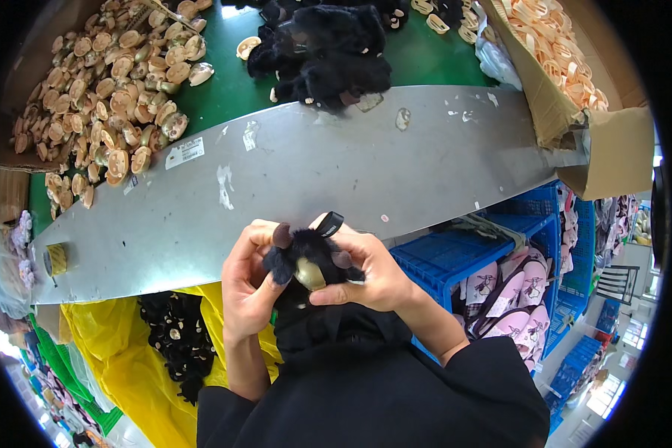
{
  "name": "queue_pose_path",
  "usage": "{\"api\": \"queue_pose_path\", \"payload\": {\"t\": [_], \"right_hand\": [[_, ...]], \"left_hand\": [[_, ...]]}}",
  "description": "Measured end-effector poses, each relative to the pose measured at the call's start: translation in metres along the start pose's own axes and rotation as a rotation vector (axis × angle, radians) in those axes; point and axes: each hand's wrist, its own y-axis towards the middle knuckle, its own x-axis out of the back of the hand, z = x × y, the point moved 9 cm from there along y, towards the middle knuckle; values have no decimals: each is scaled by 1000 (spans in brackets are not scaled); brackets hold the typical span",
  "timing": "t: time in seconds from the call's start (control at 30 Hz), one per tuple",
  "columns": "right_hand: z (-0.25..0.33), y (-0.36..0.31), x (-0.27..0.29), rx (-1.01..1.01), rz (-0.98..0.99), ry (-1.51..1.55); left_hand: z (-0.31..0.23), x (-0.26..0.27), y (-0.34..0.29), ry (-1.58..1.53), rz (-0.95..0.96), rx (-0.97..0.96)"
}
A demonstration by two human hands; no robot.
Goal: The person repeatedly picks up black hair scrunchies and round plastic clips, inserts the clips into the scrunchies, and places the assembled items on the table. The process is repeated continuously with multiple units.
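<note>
Close to my body, at the near edge of the grey metal table (313, 172), I hold a small black plush toy (313, 245). Two brown round ears and a black loop tag stick out of it. A shiny pale-gold plastic face shell (310, 275) sits in the middle of its fur. My left hand (245, 280) is closed around the toy's left side, the thumb close to the shell. From the other side my right hand (377, 270) grips it, with its thumb pressed at the shell's lower edge. How the shell joins the plush is hidden.
Loose plastic face shells (119, 89) heap at the far left. Black plush pieces (328, 52) lie at the back. A cardboard box (620, 153) of peach-coloured parts stands far right. Blue crates (444, 257) hold pink slippers; a yellow bag (108, 336) holds black plush pieces.
</note>
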Motion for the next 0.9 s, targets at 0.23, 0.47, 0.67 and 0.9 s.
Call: {"api": "queue_pose_path", "payload": {"t": [0.23, 0.47, 0.67, 0.9], "right_hand": [[10, -15, -9, -74, -58, -118], [5, -16, -19, -96, 96, -124], [32, -22, -28, 173, 86, -242], [56, -42, -48, 662, 19, -542]], "left_hand": [[2, -16, 1, -45, 116, 96], [-4, -14, -10, -86, 157, 189], [-39, -26, -20, 32, 185, -212], [-67, -35, -29, 134, 250, -586]]}}
